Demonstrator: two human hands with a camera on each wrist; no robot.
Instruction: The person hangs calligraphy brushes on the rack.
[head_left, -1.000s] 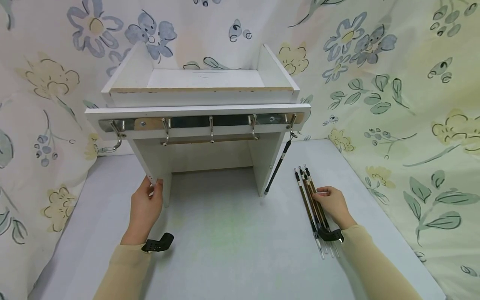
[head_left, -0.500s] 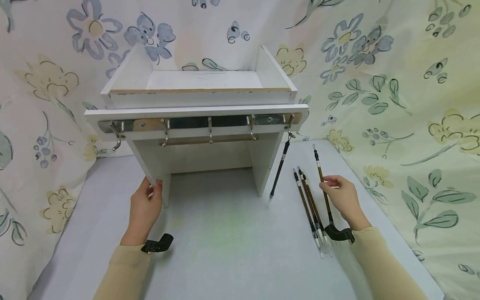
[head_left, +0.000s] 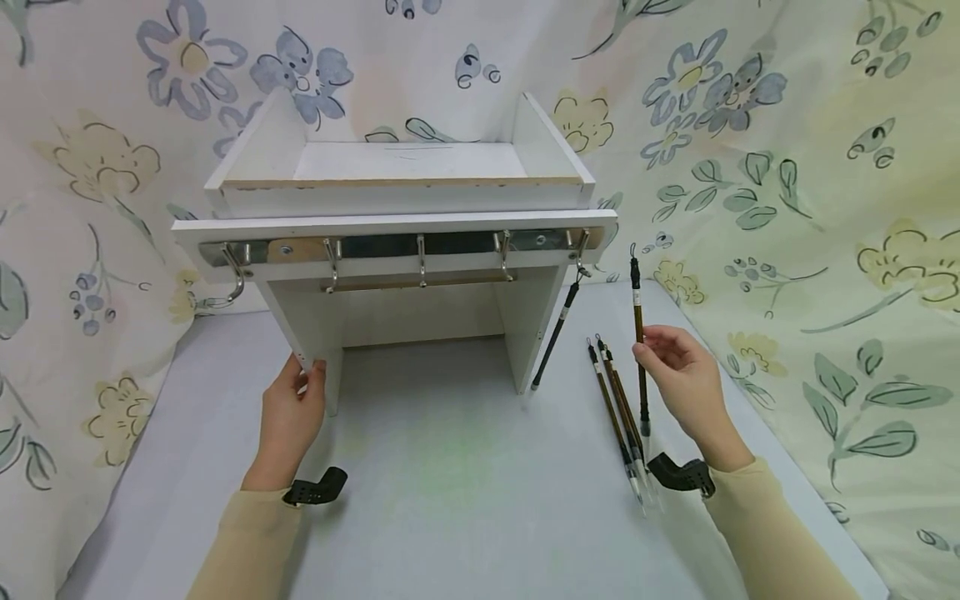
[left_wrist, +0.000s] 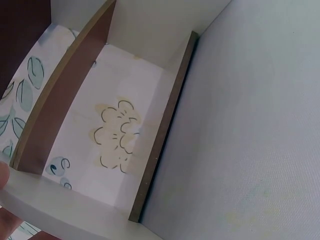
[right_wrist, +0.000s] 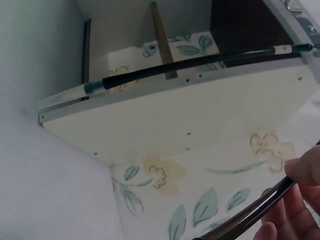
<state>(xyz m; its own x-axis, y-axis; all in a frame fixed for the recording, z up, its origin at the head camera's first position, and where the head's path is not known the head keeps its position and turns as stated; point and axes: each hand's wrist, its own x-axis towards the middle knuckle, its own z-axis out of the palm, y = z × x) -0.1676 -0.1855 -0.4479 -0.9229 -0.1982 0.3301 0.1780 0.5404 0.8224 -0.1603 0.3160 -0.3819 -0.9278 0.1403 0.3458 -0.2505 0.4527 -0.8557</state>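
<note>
My left hand grips the front edge of the left side panel of a white wooden shelf. In the left wrist view only bits of its fingers show beside the panel. Between thumb and fingers, my right hand pinches a calligraphy brush near mid-handle. That brush stands nearly upright, its hanging loop at the top and its clear-capped tip pointing down. Just left of it, several similar brushes lie side by side on the table. Another calligraphy brush hangs slanted from the shelf's rightmost hook.
A metal rail with several hooks runs along the shelf's front. The other hooks hold nothing. Floral cloth hangs behind and at both sides of the white table.
My right hand has picked one brush out of the bunch, moved it right and raised it upright. The hanging brush swung slightly. My left hand has stayed on the panel.
</note>
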